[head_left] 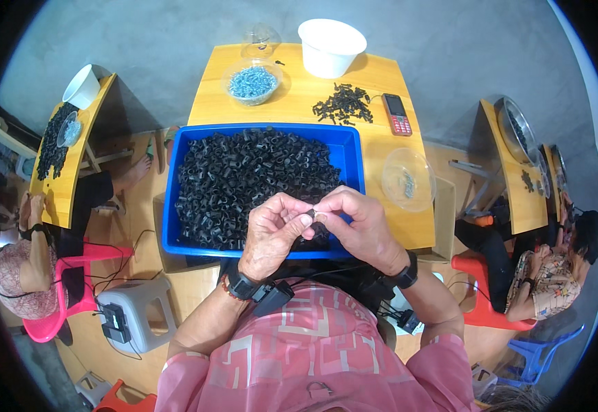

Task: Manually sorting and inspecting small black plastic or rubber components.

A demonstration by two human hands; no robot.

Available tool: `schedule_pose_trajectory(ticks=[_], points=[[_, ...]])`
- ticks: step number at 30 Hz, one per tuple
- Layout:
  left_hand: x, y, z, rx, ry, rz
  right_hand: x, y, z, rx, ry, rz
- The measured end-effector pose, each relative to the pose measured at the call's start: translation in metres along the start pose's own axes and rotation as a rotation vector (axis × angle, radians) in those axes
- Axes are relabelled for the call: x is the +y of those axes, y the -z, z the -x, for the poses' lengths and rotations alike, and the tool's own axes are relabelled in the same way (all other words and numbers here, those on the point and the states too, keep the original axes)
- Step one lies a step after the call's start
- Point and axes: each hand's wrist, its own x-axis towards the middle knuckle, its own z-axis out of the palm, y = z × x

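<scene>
**Small black ring, held at the fingertips above a blue tray**

Small black ring (311,214): a short, dark plastic piece, sitting between both hands just over the near edge of the blue tray (351,147). The left hand (271,233) is curling around it from the left, thumb and forefinger pressing together on it. The right hand (354,223) is meeting it from the right, its fingertips pinching the same piece; the remaining fingers are folding loosely. Whether a second, smaller part is sitting between the fingers cannot be told.

Blue tray: rectangular, smooth plastic, filling with a heap of black rings (251,178), matt and tubular, lying every way up. Its near wall is sitting just under the hands, leaving little room there; its right wall is lying just beside a clear bowl (409,180) holding a few small metal bits.

Wooden table (299,96): yellow, smooth, its far half offering more open surface. Resting there are a clear bowl of pale blue-grey screws (252,82), a white tub (330,47), a loose scatter of black pieces (343,104) and a red keypad phone (396,114).

Both wrists are wearing black bands. Other people are sitting at similar tables well apart at left and right.
</scene>
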Motion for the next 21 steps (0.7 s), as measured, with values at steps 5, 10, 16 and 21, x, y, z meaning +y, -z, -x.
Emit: schedule_pose_trajectory(ticks=[5,10,16,21], points=[[-0.003,0.001,-0.002,0.016,-0.014,0.012,-0.001,-0.007,0.008,0.048,0.111,0.1],[-0.004,0.0,-0.004,0.01,-0.037,0.012,0.001,0.006,0.001,-0.023,0.196,0.17],[0.007,0.004,-0.003,0.089,-0.129,-0.02,0.012,0.063,-0.027,0.233,-0.061,0.378],[0.008,0.007,-0.007,0.19,-0.206,-0.094,0.016,0.058,-0.032,-0.148,0.133,0.782]])
